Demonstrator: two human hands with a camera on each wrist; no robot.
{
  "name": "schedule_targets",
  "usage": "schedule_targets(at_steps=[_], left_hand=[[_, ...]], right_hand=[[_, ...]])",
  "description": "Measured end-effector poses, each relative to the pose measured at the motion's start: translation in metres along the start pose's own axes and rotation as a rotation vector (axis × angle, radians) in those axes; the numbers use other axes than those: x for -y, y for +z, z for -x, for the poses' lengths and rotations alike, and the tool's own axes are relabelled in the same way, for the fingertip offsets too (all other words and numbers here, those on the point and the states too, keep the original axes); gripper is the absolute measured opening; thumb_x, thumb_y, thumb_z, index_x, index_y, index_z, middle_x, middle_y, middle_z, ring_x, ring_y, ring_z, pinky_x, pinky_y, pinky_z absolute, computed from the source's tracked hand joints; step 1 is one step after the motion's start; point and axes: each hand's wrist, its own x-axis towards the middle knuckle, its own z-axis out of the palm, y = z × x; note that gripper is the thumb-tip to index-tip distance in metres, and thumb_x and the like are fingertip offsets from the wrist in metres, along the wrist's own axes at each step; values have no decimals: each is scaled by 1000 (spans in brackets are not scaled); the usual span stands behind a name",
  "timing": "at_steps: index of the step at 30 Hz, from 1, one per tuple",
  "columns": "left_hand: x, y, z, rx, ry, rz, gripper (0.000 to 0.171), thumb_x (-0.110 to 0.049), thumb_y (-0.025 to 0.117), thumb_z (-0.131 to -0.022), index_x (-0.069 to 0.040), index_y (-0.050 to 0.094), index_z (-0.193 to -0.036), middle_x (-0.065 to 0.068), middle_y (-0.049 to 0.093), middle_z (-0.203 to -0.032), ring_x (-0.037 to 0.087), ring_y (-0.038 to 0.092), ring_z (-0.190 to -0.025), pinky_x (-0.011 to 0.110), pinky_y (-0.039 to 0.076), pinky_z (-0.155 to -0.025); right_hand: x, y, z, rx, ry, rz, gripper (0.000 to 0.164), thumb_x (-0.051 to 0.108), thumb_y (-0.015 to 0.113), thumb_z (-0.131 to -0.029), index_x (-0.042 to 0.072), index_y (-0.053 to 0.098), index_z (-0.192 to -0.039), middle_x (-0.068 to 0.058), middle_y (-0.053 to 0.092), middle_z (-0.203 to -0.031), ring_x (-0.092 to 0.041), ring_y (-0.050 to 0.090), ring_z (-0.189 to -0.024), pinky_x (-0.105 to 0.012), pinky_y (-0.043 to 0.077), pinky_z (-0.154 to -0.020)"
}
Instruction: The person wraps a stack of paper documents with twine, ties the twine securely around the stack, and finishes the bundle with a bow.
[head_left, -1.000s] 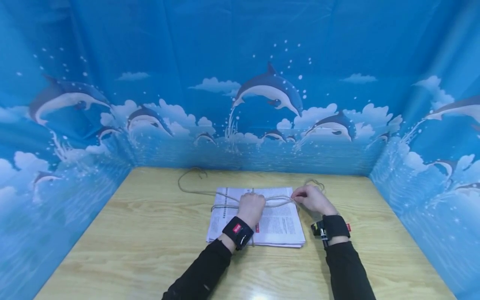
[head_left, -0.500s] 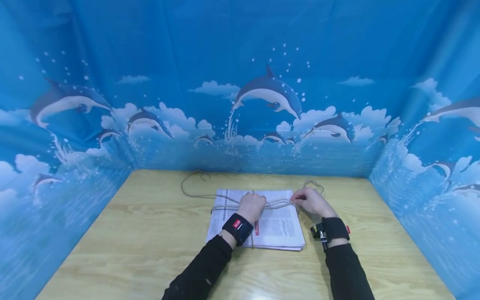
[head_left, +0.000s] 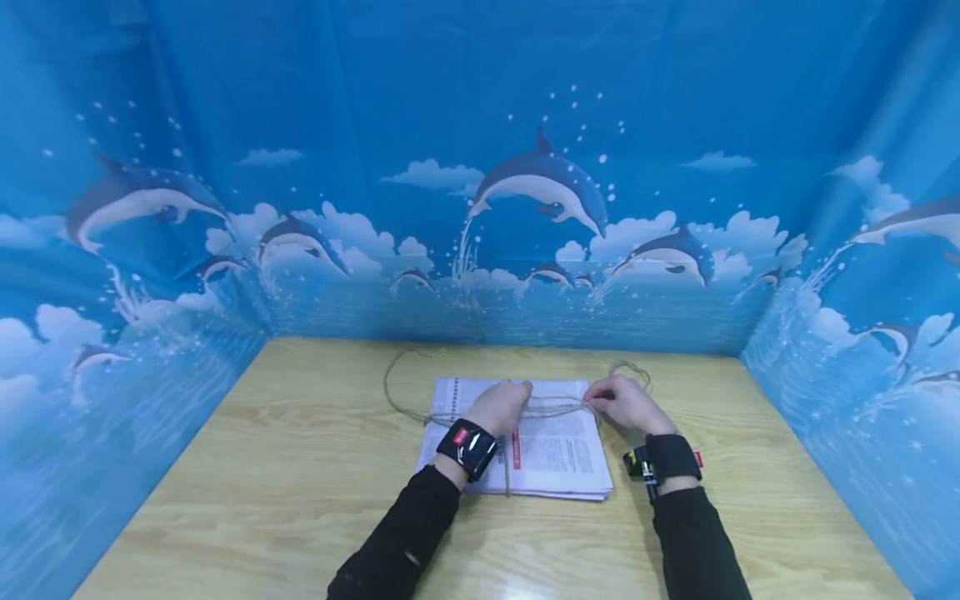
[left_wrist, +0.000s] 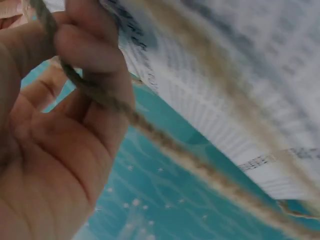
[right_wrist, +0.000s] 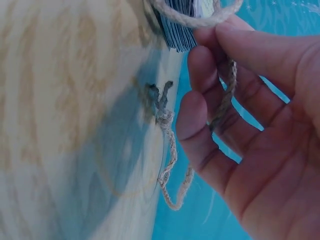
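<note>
A stack of newspapers (head_left: 558,458) lies on the table, with twine crossing it lengthwise and widthwise. My left hand (head_left: 498,407) is over the stack's middle. In the left wrist view its curled fingers hold the twine (left_wrist: 170,147), which runs off slantwise beside the printed sheets. At the stack's right edge my right hand (head_left: 626,404) pinches the twine between thumb and forefinger. The right wrist view shows a strand running behind its fingers and a knotted, frayed twine end (right_wrist: 165,117) hanging past the fingertips.
The wooden table (head_left: 285,467) carries a loose twine tail curving behind the stack's left side, and another small twine loop (head_left: 630,367) behind the right hand. A blue dolphin-print curtain (head_left: 352,208) encloses the back and both sides.
My left hand has rotated and shifted slightly left, and the twine tail on the left has been drawn in toward the stack. My right hand keeps its pinch in the same place.
</note>
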Motion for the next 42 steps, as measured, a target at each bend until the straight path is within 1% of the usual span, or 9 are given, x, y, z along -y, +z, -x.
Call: schedule_targets(at_steps=[5, 8, 12, 15, 22, 26, 35, 39, 42], left_hand=[[5, -2, 1, 62, -44, 197, 56, -18, 78, -80, -10, 52, -128, 12, 67, -116, 23, 64, -103, 34, 52, -87], [7, -3, 6, 88, -65, 245, 71, -26, 78, -81, -10, 44, -141, 15, 61, -131, 27, 58, -120, 37, 48, -100], [14, -5, 16, 91, -94, 298, 77, -27, 75, -86, -8, 35, -149, 20, 52, -142, 33, 48, -133, 43, 39, -110], [23, -9, 24, 94, -110, 352, 73, -25, 70, -90, -7, 34, -151, 21, 51, -143, 34, 47, -134, 45, 38, -111], [39, -17, 30, 120, -123, 403, 48, -20, 66, -92, -7, 53, -137, 12, 65, -111, 26, 63, -100, 43, 51, -89], [42, -16, 31, 134, -127, 387, 39, -21, 67, -92, -8, 59, -128, 10, 66, -110, 23, 63, -100, 41, 51, -89], [45, -13, 35, 115, -119, 370, 37, -24, 68, -91, -8, 63, -124, 10, 67, -110, 23, 63, -100, 40, 51, -89], [46, -13, 36, 108, -94, 319, 36, -19, 71, -88, -7, 65, -121, 7, 67, -104, 20, 62, -94, 38, 50, -88], [47, -12, 34, 100, -80, 239, 30, -12, 72, -85, -7, 69, -115, 4, 66, -96, 17, 59, -90, 35, 50, -86]], right_hand=[[2, -3, 0, 1, 9, -7, 9, 7, 65, -92, 7, 73, -96, -6, 72, -92, -20, 66, -87, -39, 53, -80], [5, -6, 2, -2, 36, -15, 12, 7, 64, -92, 6, 72, -100, -9, 71, -98, -24, 65, -93, -43, 53, -83], [15, -10, 3, -33, 67, 0, 14, 10, 63, -94, 7, 72, -105, -9, 70, -102, -25, 63, -96, -44, 51, -82], [28, -10, 1, -26, 13, -4, 14, 10, 63, -95, 6, 72, -104, -6, 70, -96, -20, 63, -89, -37, 51, -77], [66, 7, -5, 265, -172, -100, 17, 8, 61, -95, 8, 74, -107, -3, 72, -102, -10, 62, -86, -25, 49, -75], [78, 23, -5, 397, -223, -55, 18, 12, 61, -96, 13, 74, -109, 0, 71, -103, -4, 58, -79, -22, 47, -73], [79, 33, 1, 241, 21, 96, 12, 20, 71, -89, 16, 65, -79, 5, 56, -71, -11, 48, -61, -26, 39, -58], [80, 32, 1, 222, 105, 155, 13, 9, 71, -81, 13, 61, -87, 2, 56, -75, -14, 50, -65, -28, 41, -59], [78, 30, 1, 212, 169, 173, 30, 1, 68, -74, 11, 56, -99, -1, 57, -79, -17, 52, -69, -30, 42, -60]])
